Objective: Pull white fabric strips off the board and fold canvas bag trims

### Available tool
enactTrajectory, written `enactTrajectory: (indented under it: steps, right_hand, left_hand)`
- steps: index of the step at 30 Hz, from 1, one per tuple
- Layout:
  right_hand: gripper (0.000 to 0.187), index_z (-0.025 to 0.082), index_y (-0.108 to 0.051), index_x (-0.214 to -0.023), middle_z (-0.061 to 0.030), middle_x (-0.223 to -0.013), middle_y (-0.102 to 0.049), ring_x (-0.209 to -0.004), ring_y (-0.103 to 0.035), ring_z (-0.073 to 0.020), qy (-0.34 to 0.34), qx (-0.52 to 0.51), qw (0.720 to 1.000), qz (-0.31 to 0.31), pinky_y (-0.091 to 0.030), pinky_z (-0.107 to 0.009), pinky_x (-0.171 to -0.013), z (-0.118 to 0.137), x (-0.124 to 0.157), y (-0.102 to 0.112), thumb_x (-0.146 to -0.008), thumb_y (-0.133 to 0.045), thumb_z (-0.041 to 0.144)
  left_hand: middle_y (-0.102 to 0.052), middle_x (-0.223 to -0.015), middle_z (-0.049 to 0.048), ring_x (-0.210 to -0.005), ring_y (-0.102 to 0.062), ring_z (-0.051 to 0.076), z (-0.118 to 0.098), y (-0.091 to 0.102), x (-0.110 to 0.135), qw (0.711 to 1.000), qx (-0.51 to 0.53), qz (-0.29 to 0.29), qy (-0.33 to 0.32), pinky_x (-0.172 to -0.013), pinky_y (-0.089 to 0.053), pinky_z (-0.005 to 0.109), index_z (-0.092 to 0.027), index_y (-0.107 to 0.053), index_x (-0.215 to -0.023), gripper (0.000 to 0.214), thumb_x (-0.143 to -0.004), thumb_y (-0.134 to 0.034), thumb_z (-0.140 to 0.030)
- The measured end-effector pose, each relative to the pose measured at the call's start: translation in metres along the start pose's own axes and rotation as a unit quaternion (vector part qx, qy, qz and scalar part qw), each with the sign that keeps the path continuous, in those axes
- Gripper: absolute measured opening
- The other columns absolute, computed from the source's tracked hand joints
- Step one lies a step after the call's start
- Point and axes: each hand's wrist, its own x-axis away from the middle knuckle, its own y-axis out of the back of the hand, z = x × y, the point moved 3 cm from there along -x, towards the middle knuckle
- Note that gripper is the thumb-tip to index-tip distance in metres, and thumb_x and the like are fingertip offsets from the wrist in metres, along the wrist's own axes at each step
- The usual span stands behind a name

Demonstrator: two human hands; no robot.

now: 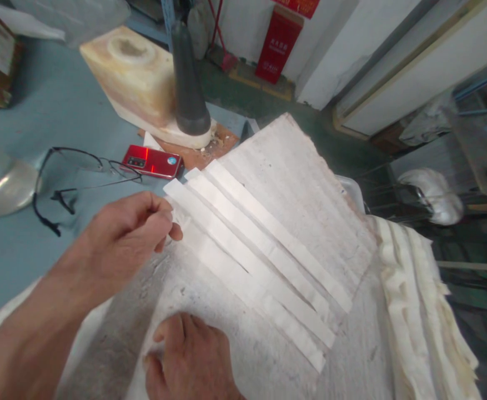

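Several thin white strips [264,253], like paper or cloth, lie side by side and slanting on a pale, worn board [285,166]. My left hand [137,236] is closed in a pinch at the upper-left end of the nearest strip [210,255], where the material is crumpled. Below the strips, my right hand [193,355] rests low over the board, its fingers curled in. Something whitish shows between its thumb and forefinger, too unclear to name.
Eyeglasses [72,150] and a red phone [151,161] lie on the blue-grey table [101,125]. Behind them stand a yellowish block [139,78] and a dark tapered post [189,83]. Folded cream cloth [418,294] hangs at right. A red box [279,44] stands by the wall.
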Motion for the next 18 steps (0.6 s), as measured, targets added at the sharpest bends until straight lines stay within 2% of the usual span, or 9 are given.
enactTrajectory:
  steps: [2, 5, 6, 9, 13, 16, 18]
  right_hand:
    - [0.036, 0.021, -0.07, -0.106, -0.005, -0.096, -0.082, -0.086, -0.085, -0.034, 0.005, 0.0, 1.0, -0.007, -0.076, -0.053, -0.071, -0.001, 0.001, 0.0, -0.077, -0.084, 0.006]
    - [0.034, 0.021, -0.07, -0.107, -0.0058, -0.095, -0.082, -0.087, -0.085, -0.0349, 0.011, -0.007, 1.0, -0.004, -0.076, -0.053, -0.07, -0.003, 0.0, 0.002, -0.078, -0.083, 0.009]
    - [0.033, 0.021, -0.07, -0.107, -0.0063, -0.096, -0.083, -0.088, -0.085, -0.0353, 0.01, -0.009, 1.0, -0.004, -0.076, -0.054, -0.071, -0.003, 0.0, 0.004, -0.079, -0.083, 0.01]
    - [0.029, 0.021, -0.07, -0.107, -0.0069, -0.098, -0.083, -0.088, -0.085, -0.0354, 0.006, -0.017, 1.0, 0.003, -0.076, -0.056, -0.071, -0.003, -0.001, 0.008, -0.081, -0.078, 0.012]
    - [0.027, 0.021, -0.071, -0.107, -0.0071, -0.097, -0.083, -0.087, -0.085, -0.034, 0.008, -0.017, 1.0, 0.004, -0.076, -0.055, -0.072, -0.003, -0.001, 0.011, -0.082, -0.074, 0.011]
    - [0.027, 0.021, -0.072, -0.108, -0.0083, -0.099, -0.084, -0.089, -0.086, -0.034, 0.013, -0.021, 1.0, 0.009, -0.076, -0.054, -0.074, -0.003, -0.001, 0.012, -0.083, -0.072, 0.011]
    - [0.027, 0.021, -0.072, -0.109, -0.0085, -0.099, -0.084, -0.088, -0.086, -0.0337, 0.013, -0.026, 0.999, 0.016, -0.076, -0.054, -0.075, -0.003, -0.002, 0.014, -0.084, -0.07, 0.012]
  left_hand:
    - [-0.074, -0.069, 0.0018, -0.053, -0.056, 0.02, 0.005, -0.001, 0.0, 0.998, 0.056, 0.003, -0.002, -0.053, -0.044, 0.034, -0.031, -0.058, -0.074, 0.034, -0.076, -0.043, -0.061]
    - [-0.064, -0.059, -0.0047, -0.051, -0.053, 0.018, 0.021, 0.004, -0.004, 0.998, 0.025, -0.051, -0.032, -0.052, -0.042, 0.032, -0.029, -0.062, -0.079, 0.031, -0.083, -0.049, -0.057]
    - [-0.06, -0.056, -0.0059, -0.05, -0.054, 0.018, 0.027, 0.004, -0.006, 0.998, 0.021, -0.051, -0.03, -0.052, -0.042, 0.032, -0.029, -0.064, -0.08, 0.032, -0.085, -0.049, -0.057]
    - [-0.063, -0.056, -0.0039, -0.05, -0.056, 0.019, 0.04, 0.003, -0.01, 0.999, 0.045, -0.004, 0.014, -0.051, -0.044, 0.032, -0.027, -0.066, -0.078, 0.043, -0.088, -0.048, -0.065]
    - [-0.067, -0.056, 0.0013, -0.052, -0.058, 0.021, 0.042, 0.002, -0.014, 0.994, 0.079, 0.037, 0.064, -0.051, -0.047, 0.033, -0.026, -0.065, -0.072, 0.044, -0.082, -0.045, -0.064]
    - [-0.067, -0.053, 0.0032, -0.049, -0.058, 0.022, 0.037, 0.004, -0.018, 0.992, 0.086, 0.064, 0.068, -0.049, -0.046, 0.034, -0.027, -0.065, -0.069, 0.045, -0.079, -0.037, -0.061]
    - [-0.064, -0.049, 0.0031, -0.046, -0.058, 0.022, 0.033, 0.005, -0.019, 0.995, 0.071, 0.051, 0.056, -0.046, -0.044, 0.034, -0.028, -0.065, -0.067, 0.052, -0.082, -0.03, -0.063]
